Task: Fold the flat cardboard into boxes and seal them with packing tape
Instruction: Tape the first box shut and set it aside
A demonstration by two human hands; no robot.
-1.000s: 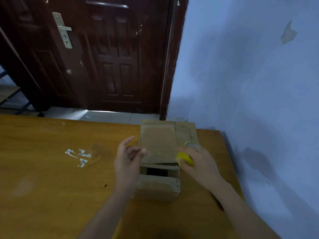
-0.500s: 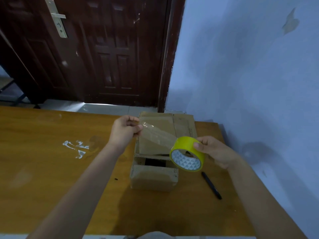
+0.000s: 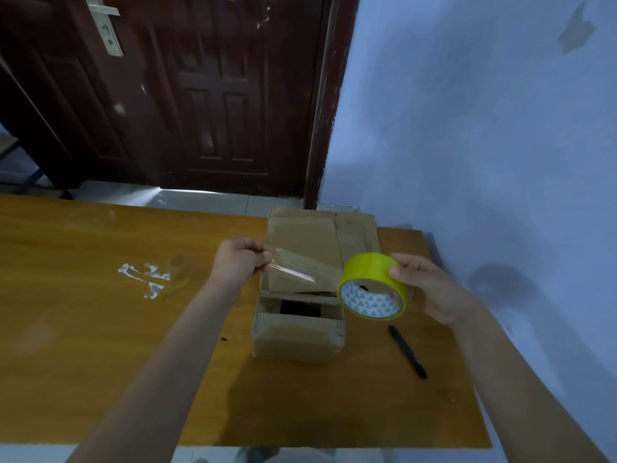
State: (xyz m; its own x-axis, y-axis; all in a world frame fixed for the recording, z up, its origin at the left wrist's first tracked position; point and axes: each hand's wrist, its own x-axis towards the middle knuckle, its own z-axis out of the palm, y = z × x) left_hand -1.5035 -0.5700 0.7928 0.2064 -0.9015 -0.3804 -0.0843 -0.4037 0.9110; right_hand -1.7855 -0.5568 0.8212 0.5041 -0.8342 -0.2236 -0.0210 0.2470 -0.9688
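A brown cardboard box stands on the wooden table, its near flap folded down and a dark gap open on top. Flat cardboard lies against its far side. My right hand grips a yellow roll of packing tape, held in the air above the box's right edge. My left hand pinches the free end of a clear tape strip, which stretches from the roll leftward over the box.
A black pen lies on the table right of the box. White tape scraps stick to the tabletop at the left. A blue wall runs along the right edge; a dark door stands behind the table.
Both hands lifted off the box. The right hand raised the tape roll while the left pulled a strip of clear tape out to the left. The pen came into view.
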